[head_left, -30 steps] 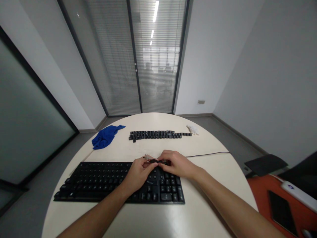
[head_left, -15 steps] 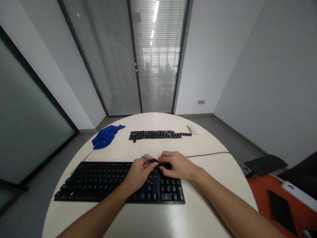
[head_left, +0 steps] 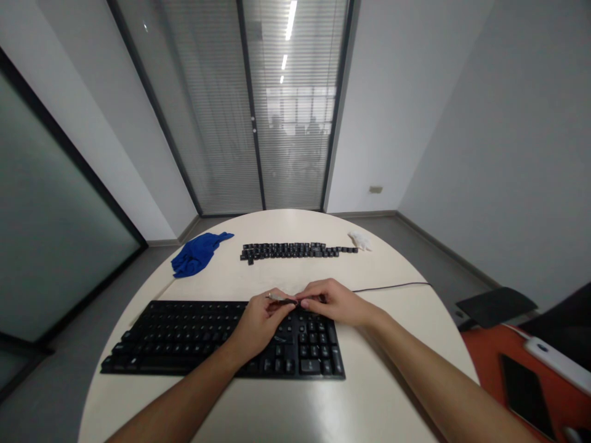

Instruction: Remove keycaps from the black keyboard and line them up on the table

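Note:
A black full-size keyboard [head_left: 184, 337] lies in front of me on the table. Over its upper right part, my left hand [head_left: 261, 314] is closed in a pinch on a slim tool [head_left: 280, 298], pale at one end and dark at the other; its exact kind is unclear. My right hand [head_left: 335, 303] curls in from the right, thumb and forefinger closed near the tool's dark end. Whatever lies between those right fingertips is too small or hidden to name. Both hands meet above the keyboard's back edge, by the number pad.
Rows of loose black keycaps [head_left: 290, 250] lie farther back on the round pale table [head_left: 295, 224]. A blue cloth [head_left: 197, 255] is at the left, a crumpled white wad [head_left: 360, 240] at the right. A dark cable [head_left: 392, 287] runs rightward. A phone [head_left: 526, 394] rests on an orange surface.
My right hand has closed its fingers and flattened slightly over the keyboard's upper edge. The slim tool in my left hand has tilted a little. Keyboard and keycaps stay put.

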The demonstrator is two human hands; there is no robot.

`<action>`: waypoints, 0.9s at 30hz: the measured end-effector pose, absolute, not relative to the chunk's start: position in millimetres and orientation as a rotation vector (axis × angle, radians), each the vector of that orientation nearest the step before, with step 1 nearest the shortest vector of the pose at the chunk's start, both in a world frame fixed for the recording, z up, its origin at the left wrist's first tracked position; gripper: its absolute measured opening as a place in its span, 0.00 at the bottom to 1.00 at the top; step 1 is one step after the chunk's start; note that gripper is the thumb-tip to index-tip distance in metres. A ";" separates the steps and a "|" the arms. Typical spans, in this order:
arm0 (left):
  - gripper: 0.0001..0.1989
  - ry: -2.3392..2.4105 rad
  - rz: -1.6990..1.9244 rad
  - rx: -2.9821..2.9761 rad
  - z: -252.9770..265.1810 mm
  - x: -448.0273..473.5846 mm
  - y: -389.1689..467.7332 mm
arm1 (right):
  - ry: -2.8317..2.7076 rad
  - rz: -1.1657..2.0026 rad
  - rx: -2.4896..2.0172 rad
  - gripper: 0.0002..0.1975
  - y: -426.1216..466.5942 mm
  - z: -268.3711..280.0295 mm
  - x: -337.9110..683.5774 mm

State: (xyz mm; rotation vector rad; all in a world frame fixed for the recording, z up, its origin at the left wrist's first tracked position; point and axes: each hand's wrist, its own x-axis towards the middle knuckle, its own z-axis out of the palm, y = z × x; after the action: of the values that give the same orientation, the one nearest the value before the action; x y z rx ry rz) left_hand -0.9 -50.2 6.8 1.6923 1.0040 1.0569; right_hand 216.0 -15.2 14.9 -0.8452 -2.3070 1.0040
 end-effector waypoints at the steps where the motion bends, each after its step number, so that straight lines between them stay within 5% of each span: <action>1: 0.06 1.005 1.052 1.713 7.5 -1.0 -50.7 | -2.269 1.045 -0.869 0.18 -14.5 13.0 216.2; 27: 0.08 0.923 0.995 2.134 3.0 -4.3 -53.1 | -2.013 1.372 -0.970 0.17 -12.6 6.4 215.4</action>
State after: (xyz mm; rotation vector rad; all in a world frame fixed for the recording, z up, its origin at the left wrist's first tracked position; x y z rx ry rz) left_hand -4.3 -53.1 3.0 2.1344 0.9225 0.9949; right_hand 215.4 -12.6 6.4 -0.9698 -2.0127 1.3724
